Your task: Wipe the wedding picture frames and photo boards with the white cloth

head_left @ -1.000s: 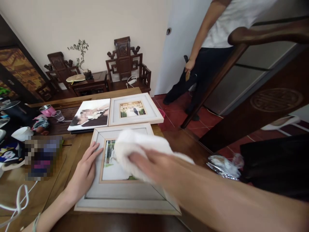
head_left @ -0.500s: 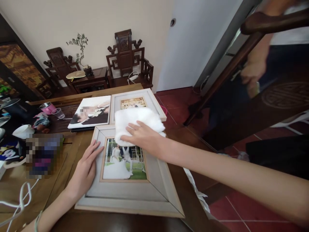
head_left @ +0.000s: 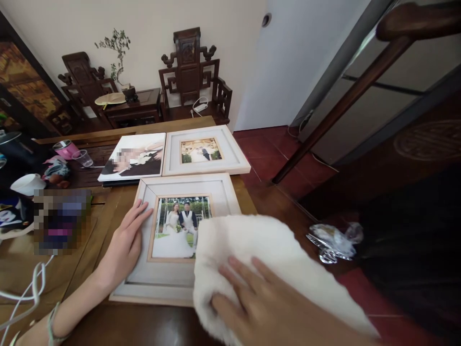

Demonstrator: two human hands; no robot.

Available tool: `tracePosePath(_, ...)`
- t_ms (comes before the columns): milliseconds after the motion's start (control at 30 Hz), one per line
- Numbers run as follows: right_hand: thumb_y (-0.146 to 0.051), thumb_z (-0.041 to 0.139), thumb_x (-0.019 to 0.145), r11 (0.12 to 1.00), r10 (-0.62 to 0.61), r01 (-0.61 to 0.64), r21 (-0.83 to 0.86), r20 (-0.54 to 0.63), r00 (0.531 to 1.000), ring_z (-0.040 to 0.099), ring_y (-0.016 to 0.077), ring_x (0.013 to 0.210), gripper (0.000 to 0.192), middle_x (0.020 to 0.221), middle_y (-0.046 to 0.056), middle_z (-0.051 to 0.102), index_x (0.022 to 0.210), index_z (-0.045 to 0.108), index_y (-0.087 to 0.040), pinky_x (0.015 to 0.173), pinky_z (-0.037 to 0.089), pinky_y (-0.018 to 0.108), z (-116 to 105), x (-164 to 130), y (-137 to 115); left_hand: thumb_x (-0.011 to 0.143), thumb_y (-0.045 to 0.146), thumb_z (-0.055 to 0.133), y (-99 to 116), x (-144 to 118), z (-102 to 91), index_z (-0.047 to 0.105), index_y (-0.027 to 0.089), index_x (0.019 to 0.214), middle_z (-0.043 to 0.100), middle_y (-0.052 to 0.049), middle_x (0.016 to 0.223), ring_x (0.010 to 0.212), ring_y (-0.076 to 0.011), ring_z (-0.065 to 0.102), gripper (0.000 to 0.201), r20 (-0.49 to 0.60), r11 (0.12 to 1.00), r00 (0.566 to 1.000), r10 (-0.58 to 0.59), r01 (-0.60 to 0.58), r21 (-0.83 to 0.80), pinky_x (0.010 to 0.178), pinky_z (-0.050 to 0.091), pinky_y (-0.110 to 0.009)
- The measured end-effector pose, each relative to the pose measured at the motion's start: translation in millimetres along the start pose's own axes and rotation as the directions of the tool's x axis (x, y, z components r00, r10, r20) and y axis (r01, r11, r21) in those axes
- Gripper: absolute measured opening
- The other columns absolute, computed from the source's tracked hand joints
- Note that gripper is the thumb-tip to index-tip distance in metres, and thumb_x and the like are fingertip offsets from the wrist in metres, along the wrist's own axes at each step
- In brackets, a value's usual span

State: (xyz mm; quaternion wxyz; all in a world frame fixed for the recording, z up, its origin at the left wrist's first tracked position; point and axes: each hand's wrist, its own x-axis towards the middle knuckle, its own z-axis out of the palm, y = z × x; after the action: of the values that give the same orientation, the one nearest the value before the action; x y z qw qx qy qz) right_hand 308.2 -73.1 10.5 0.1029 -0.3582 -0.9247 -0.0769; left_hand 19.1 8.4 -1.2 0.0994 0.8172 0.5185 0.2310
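Observation:
A white-framed wedding photo (head_left: 180, 192) lies flat on the wooden table (head_left: 108, 327) in front of me. My left hand (head_left: 124, 247) rests flat on the frame's left border, fingers spread. My right hand (head_left: 266, 307) presses a fluffy white cloth (head_left: 259, 250) onto the frame's lower right corner, fingers spread on top of the cloth. The cloth hides that corner and part of the picture.
A second white frame (head_left: 207, 151) and an unframed photo print (head_left: 133, 158) lie further back. Cups, a pink mug (head_left: 65, 149) and clutter sit at left, with a white cable (head_left: 32, 288). Carved chairs (head_left: 192, 77) stand by the wall. Crumpled plastic (head_left: 333, 240) lies at right.
My right hand dragged the cloth from the frame's top edge down to its lower right corner. The person standing at right has left the view. My left hand stayed put.

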Motion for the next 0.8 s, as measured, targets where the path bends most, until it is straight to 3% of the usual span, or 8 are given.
tracePosePath(100, -0.020, 0.052, 0.081, 0.996, -0.068, 0.067, 0.052, 0.012, 0.998, 0.067, 0.0346, 0.103, 0.026, 0.111, 0.016, 0.072, 0.107, 0.054, -0.022, 0.078, 0.057, 0.048, -7, -4, -5, 0.096, 0.018, 0.033, 0, 0, 1.4, 0.054, 0.014, 0.135, 0.047, -0.012, 0.150, 0.146, -0.0244, 0.032, 0.044, -0.005, 1.000, 1.000, -0.022, 0.022, 0.006, 0.119, 0.029, -0.049)
tracePosePath(200, -0.014, 0.064, 0.070, 0.998, 0.021, -0.031, 0.054, 0.177, 0.984, 0.063, 0.0391, 0.112, 0.050, 0.117, 0.020, 0.069, 0.119, 0.054, -0.019, 0.083, 0.056, 0.052, -15, 23, 14, 0.097, 0.020, 0.033, -1, 0, 2.0, 0.052, 0.014, 0.136, 0.047, -0.012, 0.150, 0.146, -0.0248, 0.031, 0.044, -0.001, 1.000, 1.000, -0.021, 0.021, 0.017, 0.119, 0.028, -0.050)
tracePosePath(300, -0.005, 0.070, 0.057, 0.998, 0.057, -0.063, 0.004, 0.364, 0.930, 0.046, 0.0471, 0.130, 0.081, 0.138, 0.029, 0.053, 0.135, 0.048, -0.011, 0.099, 0.045, 0.060, -16, 59, 45, 0.098, 0.019, 0.033, -2, -1, 1.1, 0.051, 0.013, 0.137, 0.046, -0.013, 0.150, 0.146, -0.0250, 0.030, 0.044, 0.014, 1.000, 1.000, 0.004, -0.004, 0.030, 0.119, 0.029, -0.051)
tracePosePath(400, 0.008, 0.059, 0.065, 0.988, 0.142, -0.120, -0.093, 0.284, 0.948, 0.031, 0.0454, 0.140, 0.078, 0.151, 0.028, 0.038, 0.139, 0.047, -0.010, 0.108, 0.035, 0.061, -9, 83, 71, 0.098, 0.018, 0.032, -1, -1, -0.3, 0.051, 0.013, 0.138, 0.047, -0.013, 0.150, 0.146, -0.0248, 0.031, 0.045, 0.009, 0.999, 1.000, 0.017, -0.018, 0.031, 0.119, 0.029, -0.051)
tracePosePath(500, 0.010, 0.056, 0.071, 0.980, 0.172, -0.143, -0.137, 0.234, 0.957, 0.031, 0.0449, 0.140, 0.072, 0.152, 0.026, 0.037, 0.138, 0.050, -0.013, 0.109, 0.032, 0.063, -2, 92, 77, 0.098, 0.019, 0.032, -1, -2, -0.9, 0.052, 0.012, 0.137, 0.047, -0.013, 0.149, 0.146, -0.0247, 0.031, 0.044, 0.001, 1.000, 1.000, 0.015, -0.015, 0.024, 0.119, 0.029, -0.050)
tracePosePath(600, 0.002, 0.066, 0.074, 0.982, 0.177, -0.145, -0.119, 0.320, 0.931, 0.034, 0.0501, 0.137, 0.065, 0.150, 0.028, 0.038, 0.136, 0.055, -0.013, 0.105, 0.033, 0.069, -2, 86, 59, 0.098, 0.018, 0.033, -1, -1, -0.6, 0.052, 0.012, 0.137, 0.047, -0.013, 0.150, 0.146, -0.0247, 0.031, 0.045, 0.007, 1.000, 1.000, 0.002, -0.002, 0.019, 0.120, 0.028, -0.049)
tracePosePath(700, -0.013, 0.059, 0.088, 0.990, 0.137, -0.135, -0.031, 0.360, 0.923, 0.045, 0.0495, 0.129, 0.036, 0.142, 0.027, 0.049, 0.123, 0.066, -0.019, 0.097, 0.041, 0.072, -10, 65, 25, 0.097, 0.018, 0.033, -1, 0, 0.1, 0.052, 0.013, 0.137, 0.046, -0.012, 0.150, 0.147, -0.0246, 0.030, 0.045, 0.012, 1.000, 1.000, 0.001, -0.001, 0.013, 0.120, 0.028, -0.050)
tracePosePath(800, -0.024, 0.056, 0.091, 0.991, -0.024, -0.005, 0.131, 0.221, 0.975, 0.054, 0.0494, 0.121, 0.019, 0.132, 0.024, 0.060, 0.101, 0.072, -0.021, 0.087, 0.048, 0.071, -16, 38, -5, 0.097, 0.017, 0.032, -1, 0, 0.4, 0.052, 0.012, 0.137, 0.047, -0.012, 0.150, 0.147, -0.0241, 0.030, 0.045, 0.013, 1.000, 1.000, 0.007, -0.007, 0.011, 0.120, 0.028, -0.050)
